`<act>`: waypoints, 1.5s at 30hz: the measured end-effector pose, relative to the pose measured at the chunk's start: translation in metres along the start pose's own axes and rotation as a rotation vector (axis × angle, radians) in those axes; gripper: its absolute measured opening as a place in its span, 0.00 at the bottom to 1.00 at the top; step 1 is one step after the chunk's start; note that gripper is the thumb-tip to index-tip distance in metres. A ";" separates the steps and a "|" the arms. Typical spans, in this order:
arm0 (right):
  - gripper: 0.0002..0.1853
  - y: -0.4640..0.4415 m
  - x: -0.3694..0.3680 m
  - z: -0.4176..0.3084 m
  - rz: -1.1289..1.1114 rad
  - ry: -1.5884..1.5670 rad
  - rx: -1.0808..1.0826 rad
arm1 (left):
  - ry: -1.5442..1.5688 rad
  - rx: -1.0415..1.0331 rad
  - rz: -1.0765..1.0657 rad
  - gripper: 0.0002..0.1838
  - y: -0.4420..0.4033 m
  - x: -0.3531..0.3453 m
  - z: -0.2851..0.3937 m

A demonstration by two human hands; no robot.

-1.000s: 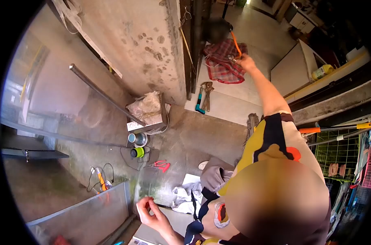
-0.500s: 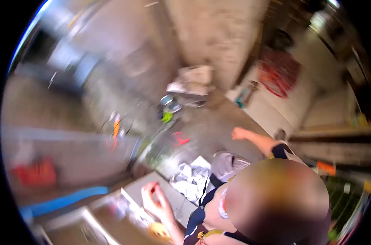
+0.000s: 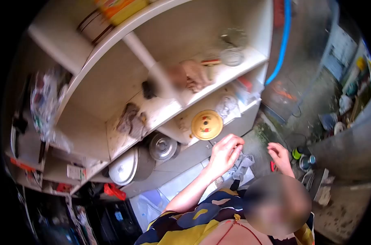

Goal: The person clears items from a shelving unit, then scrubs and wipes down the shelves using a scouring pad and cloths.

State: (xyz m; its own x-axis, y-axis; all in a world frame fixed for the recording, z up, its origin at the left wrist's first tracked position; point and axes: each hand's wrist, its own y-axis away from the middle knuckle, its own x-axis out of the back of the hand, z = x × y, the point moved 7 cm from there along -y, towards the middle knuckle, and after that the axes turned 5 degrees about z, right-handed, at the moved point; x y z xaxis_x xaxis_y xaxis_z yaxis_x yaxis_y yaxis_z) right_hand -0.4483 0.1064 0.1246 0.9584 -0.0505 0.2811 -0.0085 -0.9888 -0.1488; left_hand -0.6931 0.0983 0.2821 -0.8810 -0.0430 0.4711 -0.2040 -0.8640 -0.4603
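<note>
My left hand is raised in front of the shelves, its fingers loosely bent and thumb apart, with nothing visible in it. Just beyond it is a round yellow lid with red flower patterns and a dark knob, with a gap between them in view. My right hand hovers over the floor to the right, fingers half bent and nothing seen in them. To the left of the yellow lid stand a metal pot with a shiny lid and a larger pot with a pale lid.
A white shelf unit curves across the view. On it lie a crumpled cloth, a pinkish cloth and a glass jar. A blue hose hangs at its right end. Bottles stand on the floor.
The view has swung from the floor and wall round to the shelves. My right arm, stretched out before, is now bent closer to my body, and my hands are nearer each other.
</note>
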 end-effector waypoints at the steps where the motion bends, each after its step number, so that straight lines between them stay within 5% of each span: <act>1: 0.14 -0.019 -0.037 -0.036 -0.051 -0.033 0.076 | -0.016 0.016 0.073 0.04 0.003 0.029 -0.011; 11: 0.10 -0.097 -0.286 -0.244 -0.398 -0.115 0.560 | -0.803 0.116 0.813 0.12 0.047 0.296 -0.085; 16: 0.12 -0.134 -0.352 -0.288 -0.278 -0.020 0.837 | -1.007 0.476 0.586 0.50 0.040 0.336 -0.167; 19: 0.16 -0.156 -0.378 -0.298 -0.198 0.123 0.909 | -0.859 0.610 0.509 0.50 0.034 0.336 -0.185; 23: 0.17 -0.174 -0.397 -0.272 -0.114 0.273 0.914 | -0.831 0.494 0.611 0.32 0.034 0.351 -0.204; 25: 0.16 -0.179 -0.408 -0.247 -0.141 0.356 0.897 | -0.785 0.446 0.736 0.24 0.036 0.360 -0.203; 29: 0.15 -0.182 -0.409 -0.248 -0.203 0.317 0.842 | 0.101 0.309 1.259 0.21 0.059 0.429 -0.219; 31: 0.15 -0.178 -0.406 -0.255 -0.215 0.309 0.856 | 0.183 0.140 1.488 0.21 0.056 0.459 -0.184; 35: 0.16 -0.177 -0.405 -0.256 -0.212 0.309 0.878 | -0.210 -0.142 1.726 0.20 0.047 0.533 -0.152; 39: 0.17 -0.177 -0.408 -0.258 -0.229 0.330 0.886 | -0.551 -0.321 1.512 0.21 -0.013 0.548 -0.107; 42: 0.16 -0.178 -0.411 -0.257 -0.224 0.332 0.889 | -1.374 -0.130 1.431 0.26 -0.061 0.539 -0.130; 45: 0.16 -0.177 -0.413 -0.255 -0.221 0.364 0.898 | -1.491 -0.026 0.971 0.24 -0.138 0.463 -0.180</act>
State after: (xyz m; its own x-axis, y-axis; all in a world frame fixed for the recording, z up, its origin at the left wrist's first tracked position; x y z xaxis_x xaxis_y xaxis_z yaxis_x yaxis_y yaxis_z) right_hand -0.9157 0.2660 0.2768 0.7652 -0.0666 0.6403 0.5229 -0.5157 -0.6786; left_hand -1.1499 0.2881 0.4286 0.4164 -0.8712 0.2599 0.0850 -0.2473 -0.9652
